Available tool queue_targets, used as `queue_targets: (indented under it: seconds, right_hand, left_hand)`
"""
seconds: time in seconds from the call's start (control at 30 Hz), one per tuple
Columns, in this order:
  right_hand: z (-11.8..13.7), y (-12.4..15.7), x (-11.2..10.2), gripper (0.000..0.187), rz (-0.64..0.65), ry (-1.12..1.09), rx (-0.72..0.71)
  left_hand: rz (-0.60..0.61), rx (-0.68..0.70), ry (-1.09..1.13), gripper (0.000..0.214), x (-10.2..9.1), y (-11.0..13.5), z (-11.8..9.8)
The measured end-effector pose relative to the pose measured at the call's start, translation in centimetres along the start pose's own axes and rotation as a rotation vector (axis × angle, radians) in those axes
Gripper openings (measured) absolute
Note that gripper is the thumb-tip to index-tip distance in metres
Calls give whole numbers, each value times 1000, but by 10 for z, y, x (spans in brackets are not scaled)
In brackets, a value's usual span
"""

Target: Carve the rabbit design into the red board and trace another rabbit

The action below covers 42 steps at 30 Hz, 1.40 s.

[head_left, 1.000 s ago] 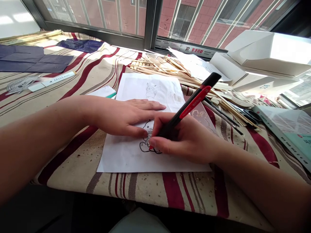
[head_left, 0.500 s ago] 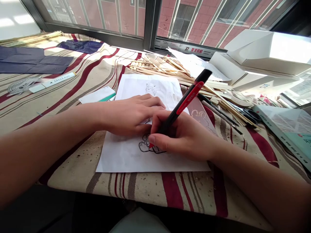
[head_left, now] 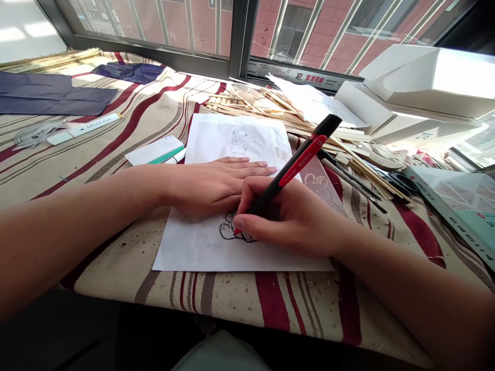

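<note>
**Pen (head_left: 297, 164) at the lower outline, left hand (head_left: 211, 186) laid flat**

Compared with half a second ago, the left hand's bent fingers have straightened across the white paper (head_left: 189, 253), and the pen's red tip has shifted slightly left. For the inking, this suggests a steadier sheet; the fingers uncover more of the small far drawing (head_left: 240, 142), while the hand hides the upper part of the larger drawing (head_left: 227, 232). The left hand grasps nothing. The right hand (head_left: 288, 219) is closed around the pen, thumb and forefinger pinching it low near the tip. The pen stands over the right half of the sheet, its tip among the dark lines near the middle; exact contact is too small to confirm. Its long axis slants: the tip points down, near and left, the black rear end up, far and right.
</note>
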State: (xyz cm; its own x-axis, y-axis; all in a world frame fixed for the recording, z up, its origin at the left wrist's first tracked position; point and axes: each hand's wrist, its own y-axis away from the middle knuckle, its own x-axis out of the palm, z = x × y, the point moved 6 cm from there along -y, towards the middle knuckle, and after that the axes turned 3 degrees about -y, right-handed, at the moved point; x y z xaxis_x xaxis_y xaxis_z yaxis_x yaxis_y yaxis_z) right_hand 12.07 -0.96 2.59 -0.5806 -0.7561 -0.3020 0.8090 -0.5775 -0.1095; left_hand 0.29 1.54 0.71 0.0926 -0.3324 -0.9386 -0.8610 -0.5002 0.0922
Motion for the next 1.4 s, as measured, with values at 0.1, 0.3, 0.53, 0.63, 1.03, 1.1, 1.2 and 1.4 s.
queue_targets:
  seconds: [0.1, 0.3, 0.53, 0.63, 1.03, 1.1, 1.2, 1.4]
  right_hand:
    - [0, 1, 0, 17, 3, 27, -5]
    - [1, 3, 1, 15, 17, 32, 52]
    - [4, 2, 0, 18, 41, 29, 17]
    - [2, 2, 0, 17, 53, 30, 21]
    - [4, 1, -1, 19, 41, 64, 18]
    - [5, 1, -2, 19, 53, 72, 5]
    - [7, 1, -3, 20, 60, 100, -20]
    - [10, 0, -2, 21, 88, 146, -52]
  left_hand:
    - [4, 17, -12, 70, 0, 0, 0]
    - [13, 6, -10, 69, 0, -1, 0]
    - [35, -2, -1, 68, -1, 1, 0]
    - [33, 4, 1, 69, -2, 1, 0]
    - [45, -6, -5, 71, -1, 0, -1]
    - [43, -1, 6, 69, -2, 0, 0]
    - [45, -6, 16, 66, -2, 0, 0]
    - [53, -4, 25, 61, -4, 0, -2]
